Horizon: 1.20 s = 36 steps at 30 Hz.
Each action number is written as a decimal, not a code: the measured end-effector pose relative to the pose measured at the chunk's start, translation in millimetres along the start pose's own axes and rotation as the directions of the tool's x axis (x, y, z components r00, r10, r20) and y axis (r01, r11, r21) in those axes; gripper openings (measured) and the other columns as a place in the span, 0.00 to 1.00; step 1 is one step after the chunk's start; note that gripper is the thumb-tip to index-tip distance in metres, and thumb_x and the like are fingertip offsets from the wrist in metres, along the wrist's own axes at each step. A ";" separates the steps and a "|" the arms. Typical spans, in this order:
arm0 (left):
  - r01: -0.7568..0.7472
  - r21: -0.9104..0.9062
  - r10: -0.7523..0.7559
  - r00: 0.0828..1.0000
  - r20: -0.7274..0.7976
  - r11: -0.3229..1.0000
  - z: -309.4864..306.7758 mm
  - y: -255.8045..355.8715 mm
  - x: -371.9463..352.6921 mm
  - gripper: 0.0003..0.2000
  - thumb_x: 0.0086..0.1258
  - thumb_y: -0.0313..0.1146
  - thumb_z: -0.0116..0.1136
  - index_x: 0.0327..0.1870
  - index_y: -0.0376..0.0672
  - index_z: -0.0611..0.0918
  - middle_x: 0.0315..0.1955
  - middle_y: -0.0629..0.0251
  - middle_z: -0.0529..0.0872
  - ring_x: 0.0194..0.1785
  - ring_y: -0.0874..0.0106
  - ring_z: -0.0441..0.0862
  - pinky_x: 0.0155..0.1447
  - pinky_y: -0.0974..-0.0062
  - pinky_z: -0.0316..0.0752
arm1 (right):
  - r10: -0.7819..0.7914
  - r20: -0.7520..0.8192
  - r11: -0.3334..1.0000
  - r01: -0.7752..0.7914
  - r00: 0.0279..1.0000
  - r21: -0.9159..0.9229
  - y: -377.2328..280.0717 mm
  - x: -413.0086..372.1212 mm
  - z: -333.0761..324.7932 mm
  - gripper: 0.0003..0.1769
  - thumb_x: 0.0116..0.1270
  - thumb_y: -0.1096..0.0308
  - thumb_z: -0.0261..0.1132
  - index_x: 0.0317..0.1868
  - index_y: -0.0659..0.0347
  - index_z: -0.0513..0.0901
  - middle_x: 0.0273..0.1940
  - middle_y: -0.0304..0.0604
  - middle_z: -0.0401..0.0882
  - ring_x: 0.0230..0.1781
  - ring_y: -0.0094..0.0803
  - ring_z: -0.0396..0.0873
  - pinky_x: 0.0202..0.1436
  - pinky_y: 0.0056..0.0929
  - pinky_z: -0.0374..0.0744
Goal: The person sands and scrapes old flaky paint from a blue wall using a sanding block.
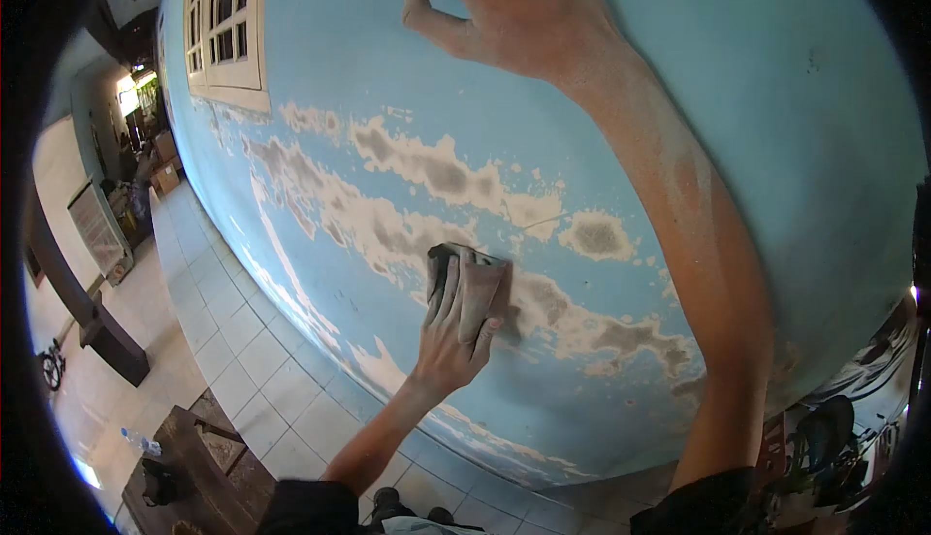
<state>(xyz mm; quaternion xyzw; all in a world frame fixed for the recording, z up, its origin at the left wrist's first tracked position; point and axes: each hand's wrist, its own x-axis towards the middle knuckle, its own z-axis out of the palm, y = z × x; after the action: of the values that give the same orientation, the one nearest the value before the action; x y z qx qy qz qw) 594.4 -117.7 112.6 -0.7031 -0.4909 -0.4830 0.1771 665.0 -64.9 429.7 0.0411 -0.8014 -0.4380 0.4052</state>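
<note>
My left hand (453,346) presses a folded sheet of sandpaper (482,288) flat against a light blue wall (388,69). Dust coats its fingers, which lie over the sheet. Around it the paint is worn through in a band of whitish and grey patches (441,174). Higher up, my right hand (519,16) is close to the wall, its fingers curled and the thumb near the index finger. A small dark spot shows between those fingertips, too small to name. Pale dust covers the right hand and forearm.
A cream-framed window (228,31) is set in the wall at upper left. White floor tiles (262,380) run along its foot. A wooden bench (184,477) with a plastic bottle (141,441) stands lower left. Motorcycle-like parts (824,438) crowd the lower right.
</note>
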 end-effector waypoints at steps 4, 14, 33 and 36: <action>0.001 -0.076 -0.010 0.994 -0.113 0.997 -16.6 -8.5 42.9 0.30 0.79 0.49 0.33 0.74 0.37 0.57 0.72 0.37 0.53 0.73 0.37 0.50 0.74 0.45 0.49 | 0.003 -0.024 0.999 -0.004 1.000 -0.034 -1.3 -1.1 2.9 0.15 0.62 0.64 0.65 0.23 0.66 0.84 0.22 0.50 0.80 0.33 0.37 0.77 0.54 0.38 0.74; 0.049 -0.103 -0.039 0.994 0.098 0.994 -0.6 16.9 0.7 0.29 0.79 0.46 0.32 0.74 0.36 0.53 0.72 0.33 0.49 0.75 0.37 0.44 0.75 0.42 0.41 | -0.014 -0.027 0.995 0.011 1.000 -0.102 -0.8 -0.8 12.7 0.14 0.62 0.64 0.64 0.22 0.66 0.84 0.20 0.49 0.79 0.31 0.36 0.77 0.56 0.38 0.73; -0.023 -0.126 0.007 0.992 -0.129 0.992 -13.6 9.1 102.8 0.27 0.77 0.48 0.40 0.74 0.47 0.61 0.76 0.54 0.50 0.78 0.49 0.44 0.77 0.47 0.39 | -0.073 -0.223 0.997 0.072 0.972 -0.014 3.8 -5.8 14.6 0.12 0.61 0.65 0.65 0.26 0.64 0.84 0.23 0.49 0.80 0.33 0.39 0.78 0.55 0.40 0.74; -0.136 -0.025 0.134 0.989 -0.070 0.990 4.9 39.9 73.5 0.27 0.76 0.49 0.41 0.74 0.51 0.61 0.76 0.56 0.49 0.78 0.51 0.45 0.77 0.48 0.40 | -0.015 -0.196 0.999 0.024 0.980 0.041 4.1 -2.9 14.2 0.12 0.62 0.64 0.65 0.27 0.64 0.84 0.24 0.48 0.80 0.34 0.38 0.78 0.55 0.40 0.73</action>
<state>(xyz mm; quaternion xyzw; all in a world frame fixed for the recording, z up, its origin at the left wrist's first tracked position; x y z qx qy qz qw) 635.1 -94.2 182.0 -0.7205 -0.4286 -0.5008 0.2155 658.3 -51.6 426.9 0.1007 -0.7666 -0.4182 0.4768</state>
